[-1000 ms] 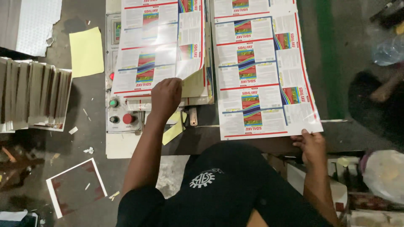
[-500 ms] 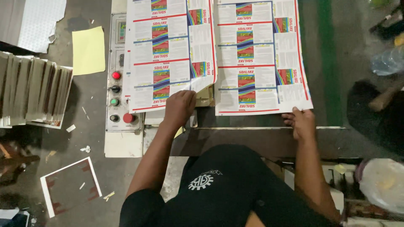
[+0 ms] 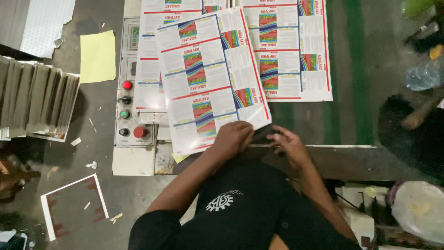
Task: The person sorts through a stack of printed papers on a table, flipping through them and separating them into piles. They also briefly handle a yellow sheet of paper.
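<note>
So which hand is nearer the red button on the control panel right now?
Left. The left hand grips the near edge of the tilted printed sheet, just right of the red button. The right hand is farther right, at the table edge.

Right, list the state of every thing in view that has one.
Top printed sheet: skewed, near edge pinched by both hands.
Right sheet stack: flat, untouched.
Left hand: closed on the sheet edge.
Right hand: gripping the same edge.
Yellow paper: flat on floor.
</note>
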